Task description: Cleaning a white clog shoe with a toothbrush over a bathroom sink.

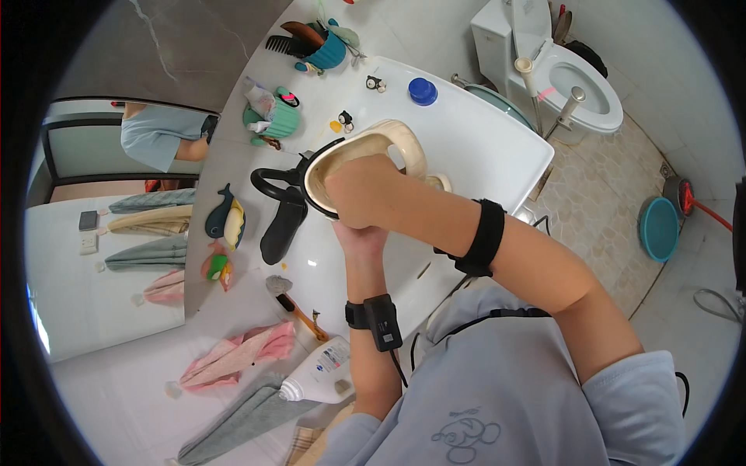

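Observation:
A cream plastic vessel (411, 140) with a loop-shaped part and a black edge tilts over the white washbasin (478, 140). My right hand (361, 189) reaches into its opening, with the fingers hidden inside. From below, my left hand (362, 237) grips the vessel; its fingers are out of sight behind it. Just left of the vessel is a black faucet (284, 227), beside a black loop (271, 182) that may be its handle. A blue cap (422, 91) sits on the basin's far rim.
An uncapped white bottle (320, 373) and a wooden-handled brush (300, 314) are near my left forearm. Teal cups (326, 51) of combs and small items line the ledge, with figurines (345, 120) nearby. Towels (239, 355) hang at lower left; a toilet (583, 87) stands upper right.

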The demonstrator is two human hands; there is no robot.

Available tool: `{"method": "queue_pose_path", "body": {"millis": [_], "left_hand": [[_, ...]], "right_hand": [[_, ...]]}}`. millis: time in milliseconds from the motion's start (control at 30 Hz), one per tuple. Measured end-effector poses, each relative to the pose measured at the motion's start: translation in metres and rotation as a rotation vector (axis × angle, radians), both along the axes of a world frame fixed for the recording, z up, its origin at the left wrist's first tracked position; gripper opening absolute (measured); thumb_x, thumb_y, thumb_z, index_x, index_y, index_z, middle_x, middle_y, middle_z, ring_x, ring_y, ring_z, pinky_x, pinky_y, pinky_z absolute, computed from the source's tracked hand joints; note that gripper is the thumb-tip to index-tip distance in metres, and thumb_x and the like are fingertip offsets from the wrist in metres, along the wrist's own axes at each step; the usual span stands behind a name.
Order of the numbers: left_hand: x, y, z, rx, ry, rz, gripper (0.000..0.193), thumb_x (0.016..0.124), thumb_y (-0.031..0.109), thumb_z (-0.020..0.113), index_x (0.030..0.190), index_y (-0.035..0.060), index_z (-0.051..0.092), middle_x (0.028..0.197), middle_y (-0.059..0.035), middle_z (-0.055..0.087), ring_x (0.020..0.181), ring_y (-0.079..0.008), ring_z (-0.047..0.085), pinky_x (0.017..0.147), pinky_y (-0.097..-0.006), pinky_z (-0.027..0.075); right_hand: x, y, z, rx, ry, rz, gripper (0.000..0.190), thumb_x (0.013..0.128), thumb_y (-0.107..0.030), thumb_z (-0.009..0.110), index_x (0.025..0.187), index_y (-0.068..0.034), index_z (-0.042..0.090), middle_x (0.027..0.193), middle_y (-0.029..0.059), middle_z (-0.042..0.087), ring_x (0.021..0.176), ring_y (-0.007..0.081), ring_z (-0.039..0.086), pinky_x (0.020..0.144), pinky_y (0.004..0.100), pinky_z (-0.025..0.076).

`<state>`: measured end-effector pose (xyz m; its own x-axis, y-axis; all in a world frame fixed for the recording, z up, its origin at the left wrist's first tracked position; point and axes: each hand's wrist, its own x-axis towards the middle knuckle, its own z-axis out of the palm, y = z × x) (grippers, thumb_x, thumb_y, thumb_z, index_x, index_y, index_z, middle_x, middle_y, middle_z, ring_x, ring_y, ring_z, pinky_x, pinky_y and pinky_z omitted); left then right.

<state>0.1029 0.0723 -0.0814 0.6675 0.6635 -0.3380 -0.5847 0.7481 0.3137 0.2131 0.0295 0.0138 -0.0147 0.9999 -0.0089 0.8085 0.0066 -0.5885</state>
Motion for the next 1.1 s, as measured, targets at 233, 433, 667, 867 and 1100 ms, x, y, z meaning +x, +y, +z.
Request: {"method": "queue_pose_path", "body": {"millis": [233,433,667,867,1100], "left_hand": [[0.000,-0.003,0.027,-0.036,0.177,-0.044,0.039,0.086,0.040,0.046,0.113,0.0116,0.051,0.110,-0.0026,0.056,0.101,-0.0179,0.054,0.083,-0.0344,0.047],[-0.007,-0.002,0.043,-0.026,0.320,-0.038,0.039,0.085,0.044,0.046,0.110,0.0142,0.053,0.105,-0.0001,0.059,0.094,-0.0147,0.057,0.075,-0.0309,0.050],[-0.013,-0.010,0.075,-0.004,0.465,0.043,0.054,0.083,0.057,0.041,0.115,0.0150,0.049,0.111,0.0007,0.055,0.098,-0.0150,0.055,0.076,-0.0287,0.049],[-0.033,-0.014,0.057,0.172,0.147,-0.022,0.071,0.079,0.068,0.032,0.128,0.0171,0.037,0.131,-0.0021,0.039,0.118,-0.0225,0.039,0.095,-0.0390,0.035],[-0.028,-0.028,0.039,0.378,-0.041,0.225,0.071,0.080,0.067,0.028,0.131,0.0188,0.033,0.136,-0.0026,0.032,0.125,-0.0260,0.030,0.102,-0.0471,0.024]], "right_hand": [[0.004,-0.009,0.016,0.010,-0.066,-0.001,0.013,0.063,-0.021,0.063,0.068,-0.009,0.064,0.086,0.0152,0.060,0.084,0.0252,0.057,0.071,0.0378,0.046],[0.023,-0.036,0.047,0.138,-0.214,-0.088,0.014,0.060,-0.022,0.065,0.063,-0.008,0.063,0.088,0.0155,0.058,0.087,0.0244,0.055,0.071,0.0370,0.044],[0.058,-0.027,0.018,0.458,-0.140,-0.145,0.013,0.058,-0.011,0.066,0.066,-0.002,0.060,0.068,0.0116,0.059,0.071,0.0237,0.059,0.059,0.0330,0.045],[0.057,-0.020,0.037,0.117,0.091,0.028,0.011,0.065,-0.009,0.063,0.070,0.000,0.059,0.071,0.0145,0.059,0.073,0.0264,0.058,0.063,0.0339,0.046],[0.042,-0.012,0.036,0.070,0.118,0.093,0.014,0.065,-0.012,0.063,0.069,0.001,0.059,0.069,0.0136,0.059,0.066,0.0252,0.059,0.058,0.0318,0.047]]}}
